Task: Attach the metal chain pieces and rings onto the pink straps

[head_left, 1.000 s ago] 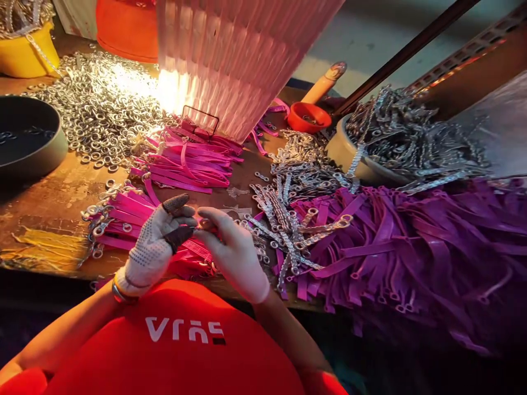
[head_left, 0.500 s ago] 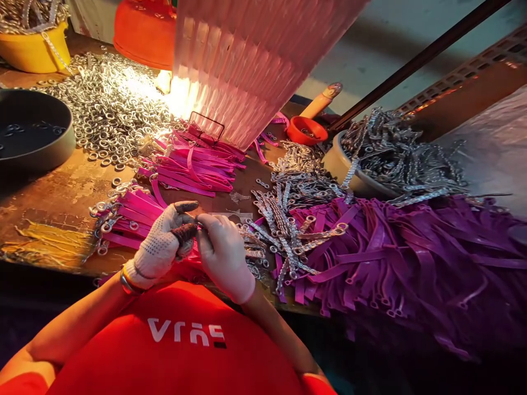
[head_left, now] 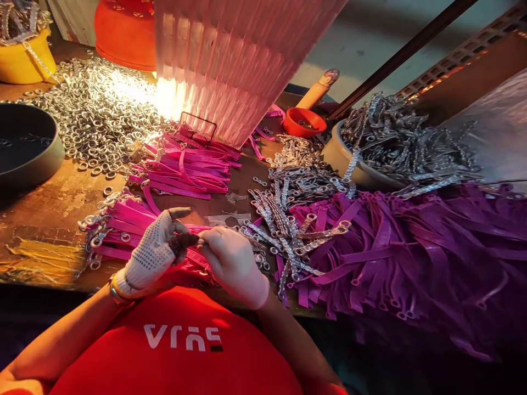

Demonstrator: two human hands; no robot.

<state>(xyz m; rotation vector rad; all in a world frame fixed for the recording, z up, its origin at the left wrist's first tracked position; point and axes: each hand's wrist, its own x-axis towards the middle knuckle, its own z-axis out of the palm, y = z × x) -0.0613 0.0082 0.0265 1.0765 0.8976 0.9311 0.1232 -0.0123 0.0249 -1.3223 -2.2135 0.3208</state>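
Note:
My left hand, in a white dotted knit glove with dark-stained fingertips, is closed at the thumb and lower fingers while its index finger points outward. My right hand, in a plain whitish glove, pinches right at the left thumb tip. Whatever lies between the two pinches is too small and covered to name. Beneath and behind the hands spreads a bundle of pink straps with metal rings at their left ends. Braided silvery strips with ring ends lie to the right of my right hand.
A heap of metal rings glows under an orange lamp. Around it stand a dark round pan, a yellow tub and a small orange bowl. Purple straps hang over the table edge, below a tub of silvery strips.
My right hand has moved slightly right and down, and the left thumb now stretches toward its fingertips. The whole view has shifted a little, so the table things sit further left.

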